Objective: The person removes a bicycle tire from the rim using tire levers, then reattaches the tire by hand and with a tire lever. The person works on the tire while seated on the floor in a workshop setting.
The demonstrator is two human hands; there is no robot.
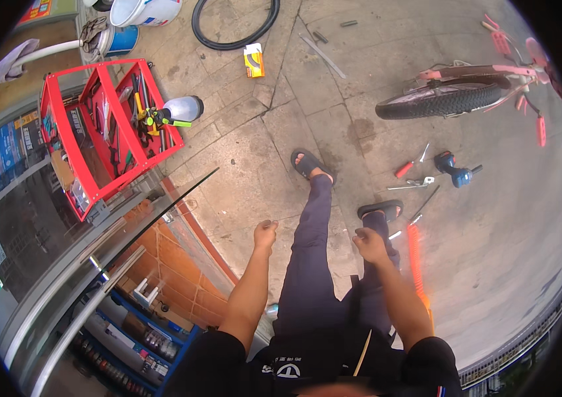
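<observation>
Both forearms reach forward, bent at the elbows, to the right of the red tool cart (121, 118). The left hand (265, 235), nearer the cart, and the right hand (369, 245) are loosely curled; whether either grips something small cannot be told. Farther right of the cart, a cordless drill (456, 171) and red-handled tool (404, 170) lie on the pavement. The cart's trays hold hand tools (138, 104), many overlapping indistinctly. Beyond the cart, a white bucket (143, 13) is cut off above.
</observation>
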